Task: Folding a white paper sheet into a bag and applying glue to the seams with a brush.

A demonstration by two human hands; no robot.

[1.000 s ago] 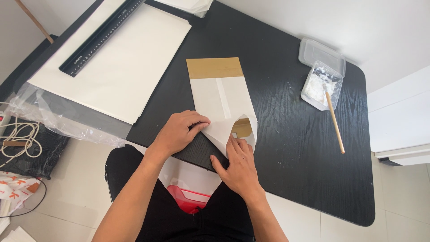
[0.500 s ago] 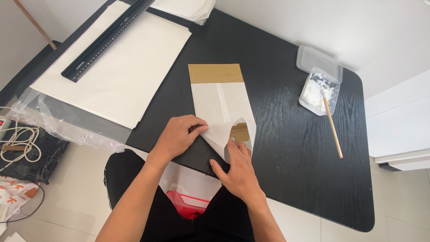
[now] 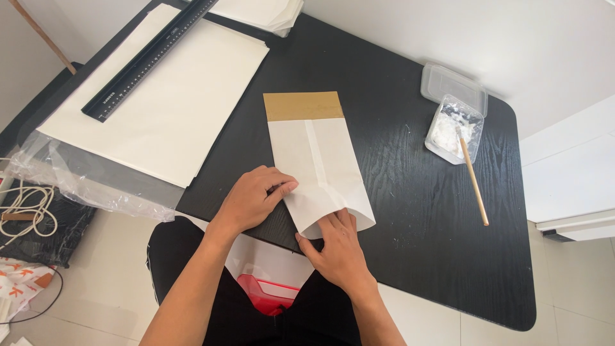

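Since a moment ago, we have flattened the near end of the white paper bag [image 3: 318,168], so its brown lining no longer shows there and the bag lies smooth on the black wood-grained tabletop [image 3: 397,211], its tan band at the far end. Our left hand [image 3: 253,198] presses its near-left edge with flat, loosely curled fingers, grasping nothing. Our right hand [image 3: 336,250] rests open at the rounded mouth, fingers on the paper.

A flat white paper bag [image 3: 318,166] with a brown top strip lies mid-table; clear plastic wrap [image 3: 83,186] hangs off its left edge.
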